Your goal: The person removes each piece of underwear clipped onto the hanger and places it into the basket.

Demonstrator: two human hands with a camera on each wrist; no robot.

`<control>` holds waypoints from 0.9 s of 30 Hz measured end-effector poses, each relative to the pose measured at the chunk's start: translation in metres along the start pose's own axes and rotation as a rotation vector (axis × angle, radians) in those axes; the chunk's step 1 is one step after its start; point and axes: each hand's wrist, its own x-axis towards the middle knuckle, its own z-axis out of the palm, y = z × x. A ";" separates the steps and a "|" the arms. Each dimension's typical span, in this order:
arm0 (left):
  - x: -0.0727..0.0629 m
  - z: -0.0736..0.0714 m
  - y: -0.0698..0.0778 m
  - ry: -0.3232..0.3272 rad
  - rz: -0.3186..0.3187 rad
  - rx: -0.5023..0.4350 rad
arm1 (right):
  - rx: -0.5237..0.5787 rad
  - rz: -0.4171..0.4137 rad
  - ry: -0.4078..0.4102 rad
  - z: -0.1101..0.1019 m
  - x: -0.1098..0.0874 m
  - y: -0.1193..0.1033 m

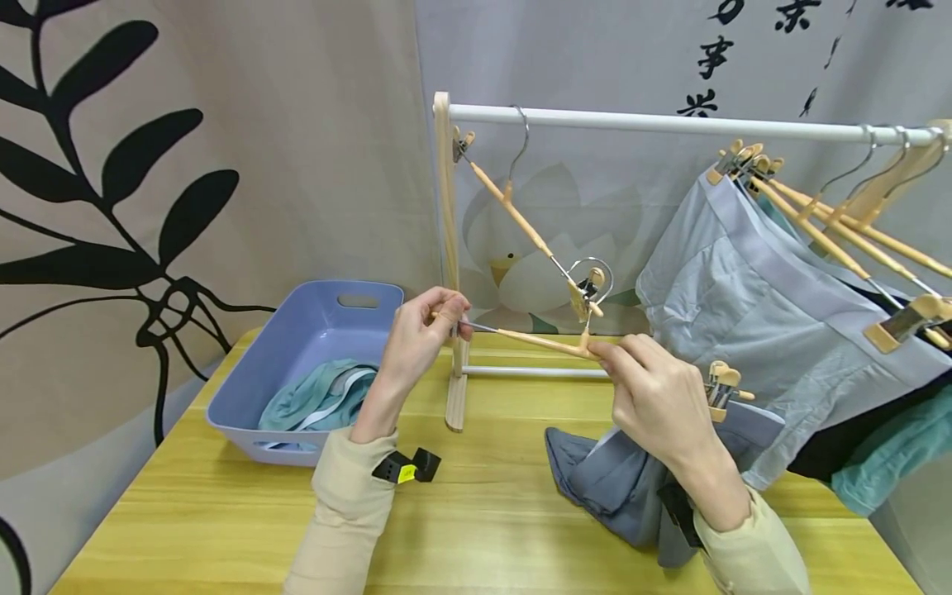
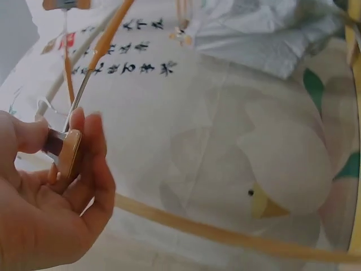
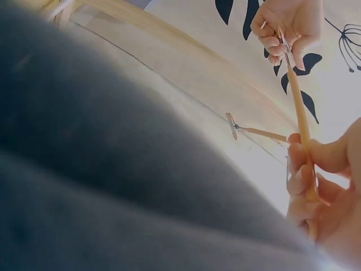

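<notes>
Between both hands lies a wooden clip hanger (image 1: 543,340), roughly level above the table. My left hand (image 1: 427,330) pinches the clip (image 2: 70,152) at its left end, thumb on one side and fingers on the other. The right hand (image 1: 658,397) grips the wooden bar beside the hook's base. At the hanger's other end, a second clip (image 1: 720,388) sits at the edge of a dark grey-blue garment (image 1: 610,483), which droops onto the table, partly behind my right wrist. In the right wrist view, dark blurred cloth (image 3: 124,158) covers much of the picture.
A white rail (image 1: 654,123) on wooden posts spans the back. One bare clip hanger (image 1: 513,207) hangs at its left. Several hangers crowd its right, one bearing a pale grey-blue garment (image 1: 714,256). A blue basket (image 1: 312,310) with teal cloth (image 1: 320,397) stands left.
</notes>
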 end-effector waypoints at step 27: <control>-0.027 0.056 -0.002 0.169 0.745 0.813 | 0.048 -0.069 -0.079 0.017 -0.004 -0.003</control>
